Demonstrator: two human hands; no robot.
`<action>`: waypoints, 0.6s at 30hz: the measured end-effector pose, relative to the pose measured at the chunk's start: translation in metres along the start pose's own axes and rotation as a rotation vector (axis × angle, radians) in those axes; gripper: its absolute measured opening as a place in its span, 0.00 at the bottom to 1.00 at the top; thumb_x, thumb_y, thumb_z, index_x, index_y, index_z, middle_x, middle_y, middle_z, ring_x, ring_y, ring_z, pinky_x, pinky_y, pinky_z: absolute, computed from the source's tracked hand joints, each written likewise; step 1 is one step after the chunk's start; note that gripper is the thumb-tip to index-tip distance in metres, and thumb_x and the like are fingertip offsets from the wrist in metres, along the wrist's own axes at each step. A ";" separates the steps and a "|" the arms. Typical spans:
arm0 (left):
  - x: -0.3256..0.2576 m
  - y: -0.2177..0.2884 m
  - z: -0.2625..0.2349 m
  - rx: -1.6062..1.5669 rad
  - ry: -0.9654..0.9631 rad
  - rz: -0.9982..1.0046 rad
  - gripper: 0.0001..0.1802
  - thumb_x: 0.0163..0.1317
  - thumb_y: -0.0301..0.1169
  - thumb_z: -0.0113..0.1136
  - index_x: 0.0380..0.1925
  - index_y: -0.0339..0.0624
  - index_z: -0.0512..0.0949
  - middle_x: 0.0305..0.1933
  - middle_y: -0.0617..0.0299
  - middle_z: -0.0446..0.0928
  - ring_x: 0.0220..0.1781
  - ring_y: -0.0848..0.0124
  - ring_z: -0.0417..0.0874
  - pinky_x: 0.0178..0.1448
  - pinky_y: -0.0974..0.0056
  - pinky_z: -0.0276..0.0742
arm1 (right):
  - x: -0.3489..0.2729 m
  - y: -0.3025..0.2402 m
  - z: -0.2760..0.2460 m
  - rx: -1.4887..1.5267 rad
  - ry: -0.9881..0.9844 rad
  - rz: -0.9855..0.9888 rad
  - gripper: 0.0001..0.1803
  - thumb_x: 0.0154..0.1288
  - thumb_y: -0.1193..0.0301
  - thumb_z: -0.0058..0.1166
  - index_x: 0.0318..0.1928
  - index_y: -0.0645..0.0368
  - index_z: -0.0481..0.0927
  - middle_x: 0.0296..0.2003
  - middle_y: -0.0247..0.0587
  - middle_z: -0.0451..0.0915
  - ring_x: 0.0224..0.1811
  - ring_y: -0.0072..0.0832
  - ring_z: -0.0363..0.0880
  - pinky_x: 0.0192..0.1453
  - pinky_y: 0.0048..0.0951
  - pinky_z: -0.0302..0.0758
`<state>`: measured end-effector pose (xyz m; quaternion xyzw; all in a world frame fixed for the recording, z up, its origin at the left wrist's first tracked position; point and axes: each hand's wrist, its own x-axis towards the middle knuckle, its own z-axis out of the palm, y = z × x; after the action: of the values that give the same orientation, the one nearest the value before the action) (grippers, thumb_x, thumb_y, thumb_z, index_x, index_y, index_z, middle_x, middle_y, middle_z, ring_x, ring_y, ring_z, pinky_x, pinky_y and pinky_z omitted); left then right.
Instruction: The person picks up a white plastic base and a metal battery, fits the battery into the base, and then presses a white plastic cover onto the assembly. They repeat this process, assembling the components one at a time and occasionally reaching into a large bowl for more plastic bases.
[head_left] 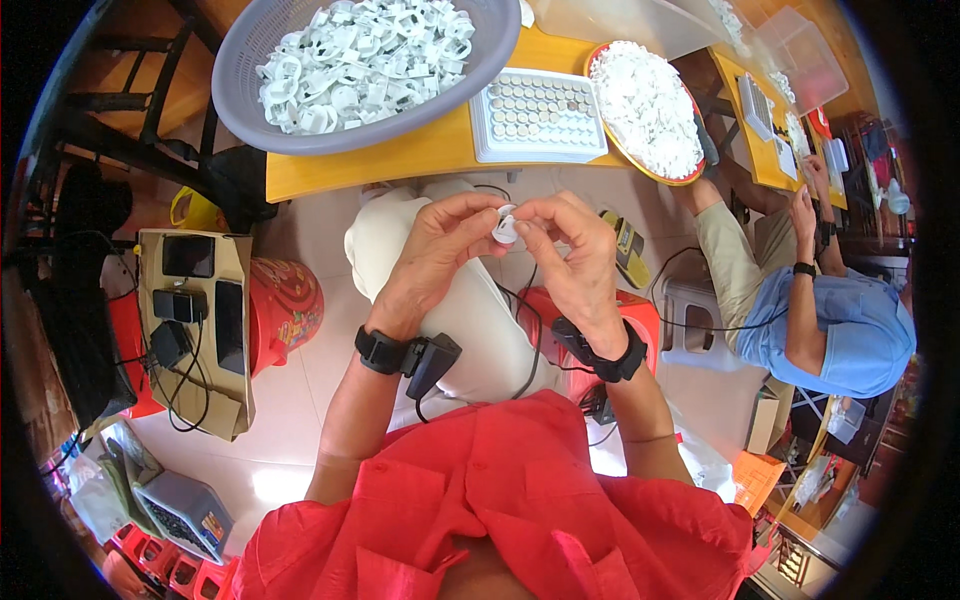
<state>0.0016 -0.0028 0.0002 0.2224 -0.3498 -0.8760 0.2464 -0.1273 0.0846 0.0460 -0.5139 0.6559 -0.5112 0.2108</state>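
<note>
Head view shows the person's left hand (440, 245) and right hand (570, 250) raised together above the lap, both pinching one small white plastic piece (506, 226) between thumbs and fingertips. Each grip is pressed together on that piece, which sits right between the two hands, touching the fingers of both, near the front edge of the yellow counter (420, 150).

As a judgement of progress: the white tray (540, 115) on the counter has most of its rows filled with small round parts, with only a few pockets at its far right looking empty, so a good share seems done. Much looks left, though. The grey basin (350, 70) on the far left holds a heap of white plastic pieces, and the red-rimmed plate (648, 108) on the right is piled with more.

Off to the right another person in a blue shirt (850, 330) works at a separate counter, well apart from these hands.
</note>
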 end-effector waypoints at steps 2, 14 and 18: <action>-0.001 -0.001 0.000 0.024 0.007 0.009 0.12 0.59 0.29 0.56 0.42 0.37 0.76 0.38 0.62 0.77 0.36 0.76 0.78 0.42 0.70 0.78 | -0.001 0.000 0.001 -0.053 -0.010 -0.025 0.07 0.51 0.84 0.53 0.32 0.63 0.78 0.23 0.38 0.71 0.22 0.24 0.72 0.26 0.23 0.69; 0.004 -0.008 -0.003 0.120 -0.010 0.083 0.08 0.57 0.24 0.56 0.37 0.37 0.77 0.41 0.61 0.76 0.40 0.74 0.78 0.43 0.68 0.77 | -0.010 0.008 0.017 -0.169 0.084 -0.105 0.13 0.48 0.86 0.52 0.36 0.61 0.75 0.25 0.40 0.68 0.23 0.30 0.72 0.25 0.25 0.70; 0.003 -0.007 0.004 0.114 0.029 0.100 0.07 0.57 0.24 0.57 0.36 0.37 0.77 0.40 0.61 0.76 0.40 0.75 0.78 0.43 0.68 0.78 | -0.016 0.015 0.022 -0.038 0.177 0.001 0.13 0.49 0.86 0.53 0.37 0.61 0.74 0.25 0.37 0.68 0.25 0.24 0.74 0.26 0.22 0.72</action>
<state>-0.0048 0.0016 -0.0028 0.2310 -0.4063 -0.8380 0.2816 -0.1106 0.0878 0.0206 -0.4703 0.6817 -0.5420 0.1428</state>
